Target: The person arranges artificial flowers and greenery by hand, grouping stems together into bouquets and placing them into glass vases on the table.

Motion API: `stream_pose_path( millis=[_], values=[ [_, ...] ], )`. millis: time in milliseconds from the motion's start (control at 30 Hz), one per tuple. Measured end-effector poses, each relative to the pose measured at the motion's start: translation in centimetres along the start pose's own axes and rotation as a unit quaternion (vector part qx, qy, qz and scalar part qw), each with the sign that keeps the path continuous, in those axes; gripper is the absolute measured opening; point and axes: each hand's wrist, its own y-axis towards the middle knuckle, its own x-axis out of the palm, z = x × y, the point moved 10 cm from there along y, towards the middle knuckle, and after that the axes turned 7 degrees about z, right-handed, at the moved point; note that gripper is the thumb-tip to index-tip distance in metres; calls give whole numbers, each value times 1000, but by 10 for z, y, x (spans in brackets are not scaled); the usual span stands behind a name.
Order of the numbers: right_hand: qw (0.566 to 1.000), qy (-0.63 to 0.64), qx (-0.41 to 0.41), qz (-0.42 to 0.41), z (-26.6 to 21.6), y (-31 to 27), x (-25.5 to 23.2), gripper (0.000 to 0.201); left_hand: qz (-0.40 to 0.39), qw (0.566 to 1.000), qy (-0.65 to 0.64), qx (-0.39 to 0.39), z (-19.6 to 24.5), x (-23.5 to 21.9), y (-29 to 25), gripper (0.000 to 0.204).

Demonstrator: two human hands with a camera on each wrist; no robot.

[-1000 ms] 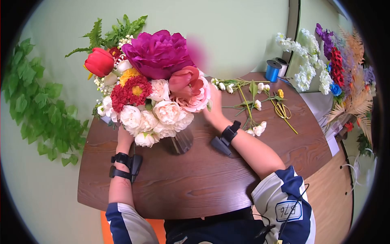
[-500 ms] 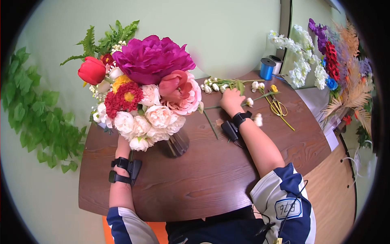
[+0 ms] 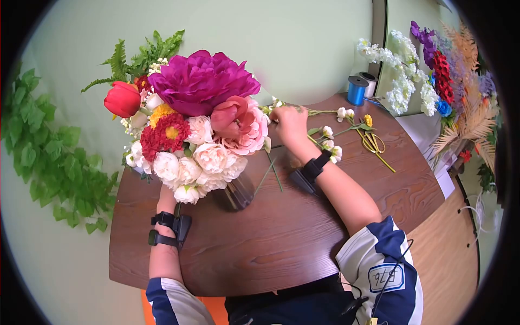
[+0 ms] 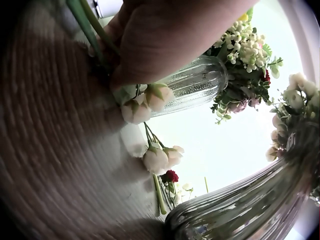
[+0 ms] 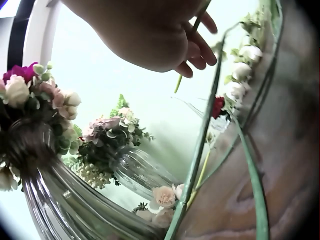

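My right hand is over the loose stems at the back of the table, right of the big bouquet. In the right wrist view its fingers are bent around a thin green flower stem. My left hand is mostly hidden behind the bouquet in the head view. The left wrist view shows it low over the table, fingers around green stems, beside pale rosebuds. The bouquet stands in a ribbed glass vase. A second glass vase with flowers stands beyond the left hand.
White-budded sprigs lie on the brown table, with gold-handled scissors and a yellow flower to their right. Blue and white ribbon spools stand at the back. Trailing ivy hangs at the left.
My right hand went from beside the bouquet to the sprigs on the right, then back left toward the bouquet. Several sprigs shifted. The left arm stayed nearly in place.
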Motion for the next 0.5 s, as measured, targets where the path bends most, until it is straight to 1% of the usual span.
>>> stream_pose_path(
  millis=[67,100,133,200,267,300,333,400,467,500],
  values=[
    [999,29,-6,28,-2,17,-22,10,-9,1000,-8,4,7,1,-1,50],
    [996,66,53,3,5,25,-24,11,-14,1000,-13,6,9,1,-3,50],
    [991,75,113,-20,14,29,-28,16,-19,1000,-18,6,13,3,-3,50],
    [987,102,123,3,15,42,-51,19,-30,999,-28,8,16,2,-4,50],
    [978,154,136,43,21,51,-71,17,-42,998,-38,11,21,1,-2,50],
    [975,156,147,58,21,54,-84,15,-46,998,-43,14,24,1,-1,50],
    [975,166,127,75,20,60,-96,15,-48,998,-48,18,28,0,1,50],
    [971,174,138,89,17,66,-120,18,-56,997,-56,23,36,0,2,50],
    [959,210,114,154,11,68,-145,21,-65,995,-64,28,44,-1,5,50],
    [950,240,104,170,7,69,-153,26,-69,995,-68,31,47,-2,4,50]
  ],
)
